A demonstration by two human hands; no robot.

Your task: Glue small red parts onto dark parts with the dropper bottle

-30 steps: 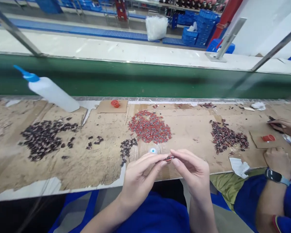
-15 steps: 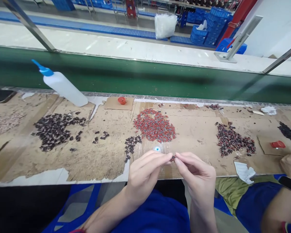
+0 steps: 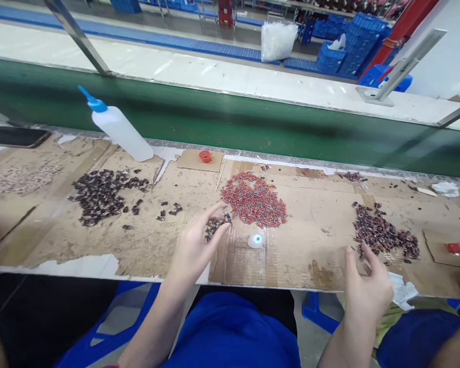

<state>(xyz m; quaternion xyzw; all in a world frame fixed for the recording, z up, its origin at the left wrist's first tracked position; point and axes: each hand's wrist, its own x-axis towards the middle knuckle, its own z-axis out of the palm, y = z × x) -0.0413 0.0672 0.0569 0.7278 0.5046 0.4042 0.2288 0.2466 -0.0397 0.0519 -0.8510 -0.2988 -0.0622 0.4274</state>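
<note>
My left hand (image 3: 197, 243) reaches over a small pile of dark, shiny little parts (image 3: 213, 228), thumb and fingers apart around it; the hand covers part of the pile. Just beyond its fingertips lies a large heap of small red-and-dark pieces (image 3: 255, 200). Far to the right, my right hand (image 3: 369, 283) is at the near edge of a heap of dark-and-red pieces (image 3: 385, 232), its thumb and forefinger spread with nothing visible between them. Between my hands stands a small whitish bottle with a blue tip (image 3: 256, 240), seen from above.
A white squeeze bottle (image 3: 124, 134) with a blue nozzle leans at the back left, behind a black heap (image 3: 97, 197). Red caps (image 3: 205, 156) sit on cardboard squares. A phone (image 3: 17, 137) lies far left. Crumpled paper (image 3: 402, 291) and another person's arm (image 3: 458, 350) are at right.
My hands were together at the middle, pinching a small dark-and-red piece. They have parted, left hand to the small dark pile, right hand to the right-hand heap. The view has shifted slightly.
</note>
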